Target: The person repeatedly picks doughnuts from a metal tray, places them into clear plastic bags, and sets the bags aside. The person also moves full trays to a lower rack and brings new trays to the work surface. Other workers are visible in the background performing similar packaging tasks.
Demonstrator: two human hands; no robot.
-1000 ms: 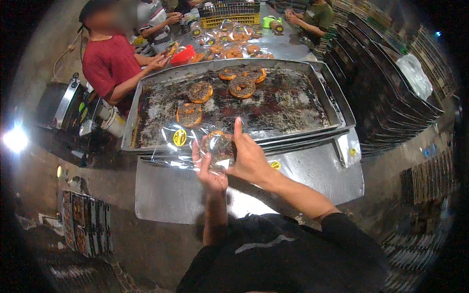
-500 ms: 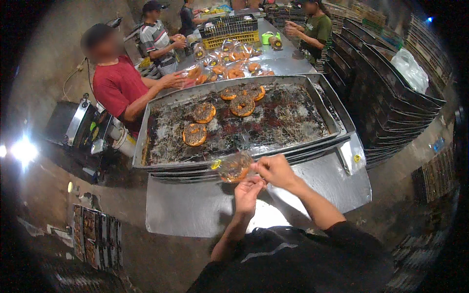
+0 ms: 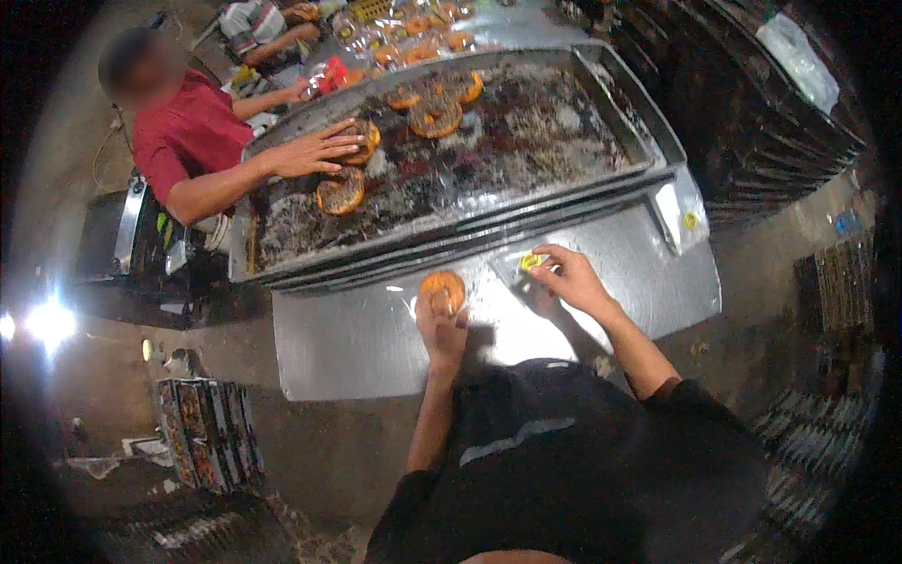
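In my left hand (image 3: 440, 329) is a ring-shaped bread (image 3: 442, 289), its plain orange-brown side showing. Glints beside it look like clear plastic film. To the right, my right hand (image 3: 571, 279) has thumb and forefinger closed on a small yellow label (image 3: 530, 261), seemingly on clear plastic; its outline is hard to make out. Both hands are over the metal table (image 3: 348, 352). Beyond them, several topped bread rings (image 3: 435, 115) lie on a dark, crusted baking tray (image 3: 526, 188).
A co-worker in a red shirt (image 3: 193, 132) reaches over the tray's left part, hand on a bread ring. Bagged rings (image 3: 413, 42) lie beyond the tray. Stacked dark trays (image 3: 752, 122) stand at right, with a white plastic bag (image 3: 799, 61) on top. Another yellow label (image 3: 691, 220) shows near the table's right edge.
My hands have moved apart, the left keeping the bread ring, now turned plain side up. My right hand has moved right to a yellow label. The co-worker's hand has reached onto the tray.
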